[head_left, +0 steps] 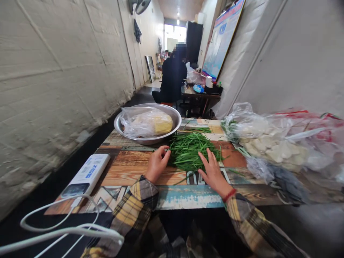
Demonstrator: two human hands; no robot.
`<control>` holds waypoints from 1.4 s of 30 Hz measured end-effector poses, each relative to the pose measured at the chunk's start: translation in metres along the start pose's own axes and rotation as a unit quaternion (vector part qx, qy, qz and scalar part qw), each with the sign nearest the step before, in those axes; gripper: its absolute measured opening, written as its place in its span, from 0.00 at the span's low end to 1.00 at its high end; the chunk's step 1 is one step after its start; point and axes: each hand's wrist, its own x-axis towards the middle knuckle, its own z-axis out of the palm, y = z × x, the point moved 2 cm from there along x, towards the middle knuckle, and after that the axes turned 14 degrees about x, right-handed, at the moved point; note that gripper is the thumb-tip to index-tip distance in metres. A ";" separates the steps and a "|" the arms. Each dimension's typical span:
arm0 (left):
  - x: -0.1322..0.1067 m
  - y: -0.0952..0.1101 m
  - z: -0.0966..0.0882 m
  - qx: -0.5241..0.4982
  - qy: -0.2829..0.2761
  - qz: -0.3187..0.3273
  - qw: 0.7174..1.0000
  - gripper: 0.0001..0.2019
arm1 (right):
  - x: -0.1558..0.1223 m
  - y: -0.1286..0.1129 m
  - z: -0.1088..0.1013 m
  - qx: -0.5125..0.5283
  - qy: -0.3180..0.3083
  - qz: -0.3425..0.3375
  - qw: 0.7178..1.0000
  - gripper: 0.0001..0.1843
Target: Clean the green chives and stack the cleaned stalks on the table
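A loose pile of long green chives (pixel 188 152) lies on the patterned wooden table (pixel 126 165). My left hand (pixel 158 163) is at the pile's left edge, fingers loosely bent and the thumb a little apart; nothing shows between them. Flat on the right side of the pile rests my right hand (pixel 213 172), its fingers spread over the stalks. Behind the pile, to the left, stands a metal basin (pixel 118 130) holding a clear plastic bag (pixel 134 122) with something yellowish inside.
Clear plastic bags (pixel 271 143) with pale, flat pieces crowd the table's right side. A white power bank (pixel 88 175) with a looping white cable (pixel 40 227) lies at the left edge. A person in dark clothes (pixel 173 79) sits farther back by another table (pixel 192 92).
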 end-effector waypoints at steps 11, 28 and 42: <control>0.002 -0.004 -0.004 -0.001 0.010 -0.029 1.000 0.15 | 0.079 0.010 0.015 -0.012 0.042 0.050 0.998 0.36; 0.009 0.027 0.024 -0.040 0.002 -0.030 0.999 0.13 | 0.076 0.013 -0.018 0.071 0.103 -0.053 0.991 0.17; 0.024 0.023 0.004 -0.161 0.068 -0.133 0.976 0.13 | 0.073 0.020 -0.040 0.233 -0.029 -0.080 0.969 0.15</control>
